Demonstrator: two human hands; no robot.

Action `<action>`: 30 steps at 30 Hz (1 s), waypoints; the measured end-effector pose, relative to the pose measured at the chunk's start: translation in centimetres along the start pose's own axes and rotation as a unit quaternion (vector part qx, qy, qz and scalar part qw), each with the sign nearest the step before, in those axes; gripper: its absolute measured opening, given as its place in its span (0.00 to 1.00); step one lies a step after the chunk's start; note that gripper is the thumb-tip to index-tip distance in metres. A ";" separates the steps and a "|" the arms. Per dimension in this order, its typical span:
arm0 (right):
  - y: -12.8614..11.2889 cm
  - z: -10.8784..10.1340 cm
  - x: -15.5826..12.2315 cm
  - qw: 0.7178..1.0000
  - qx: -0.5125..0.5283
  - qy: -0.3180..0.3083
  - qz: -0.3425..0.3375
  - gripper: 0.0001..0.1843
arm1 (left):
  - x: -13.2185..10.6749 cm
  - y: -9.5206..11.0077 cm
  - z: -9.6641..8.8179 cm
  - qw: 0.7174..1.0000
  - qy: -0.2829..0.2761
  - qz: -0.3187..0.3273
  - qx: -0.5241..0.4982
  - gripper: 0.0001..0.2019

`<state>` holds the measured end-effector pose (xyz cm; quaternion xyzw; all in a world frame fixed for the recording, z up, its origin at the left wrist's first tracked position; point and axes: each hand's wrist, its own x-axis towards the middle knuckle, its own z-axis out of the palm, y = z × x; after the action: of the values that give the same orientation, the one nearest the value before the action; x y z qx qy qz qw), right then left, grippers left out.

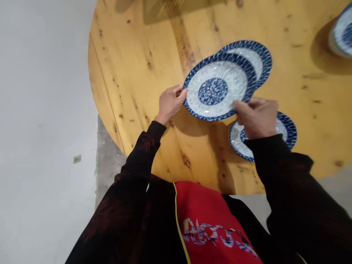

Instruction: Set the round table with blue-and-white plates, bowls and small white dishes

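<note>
I hold a blue-and-white patterned plate (217, 86) above a round wooden table (143, 66). My left hand (170, 102) pinches its left rim. My right hand (258, 116) grips its lower right rim. Behind it, a second matching plate (260, 58) lies on the table, partly covered by the held one. A third matching plate (287, 128) lies under my right hand, mostly hidden by the hand and my dark sleeve.
A stack of similar plates (342, 35) stands at the table's far right edge. Left of the table is a white wall with a small socket (77, 158). A strip of grey floor (106, 157) shows below the table edge.
</note>
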<state>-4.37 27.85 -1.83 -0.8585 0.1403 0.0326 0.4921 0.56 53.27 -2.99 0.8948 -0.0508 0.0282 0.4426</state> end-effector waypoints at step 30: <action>1.7 14.0 -13.9 0.982 0.084 -0.114 0.123 0.26 | -11.0 -7.7 -8.3 0.991 -0.009 -0.129 0.030 0.18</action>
<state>-16.96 41.93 -7.76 -0.7808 0.1903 0.1783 0.5678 -9.52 65.25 -5.05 0.9070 0.0625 -0.0356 0.4150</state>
